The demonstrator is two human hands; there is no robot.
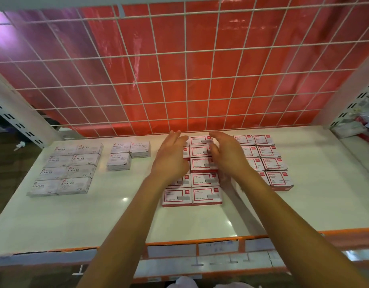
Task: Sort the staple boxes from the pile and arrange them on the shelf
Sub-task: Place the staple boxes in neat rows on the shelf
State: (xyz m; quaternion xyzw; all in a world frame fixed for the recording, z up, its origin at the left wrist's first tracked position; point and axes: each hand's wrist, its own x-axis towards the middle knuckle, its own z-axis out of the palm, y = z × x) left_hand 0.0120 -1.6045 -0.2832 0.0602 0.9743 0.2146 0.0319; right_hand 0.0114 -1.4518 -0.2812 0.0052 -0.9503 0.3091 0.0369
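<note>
Your fingers (175,136) are loosely extended and close together on both hands, pinching nothing. The left hand (171,156) and right hand (228,156) stand like two walls flanking a column of red-bordered staple boxes (203,164). I judge this a squaring-up squeeze to close gaps in the rows. Whether your fingertips touch cardboard, I cannot tell. Just right of your right fingers lies a second red block (272,163). Well left of your left fingers sit the paper clip boxes (125,154) and, farther still, the grey STAPLES boxes (65,171), each kind kept apart on the shelf (117,215).
</note>
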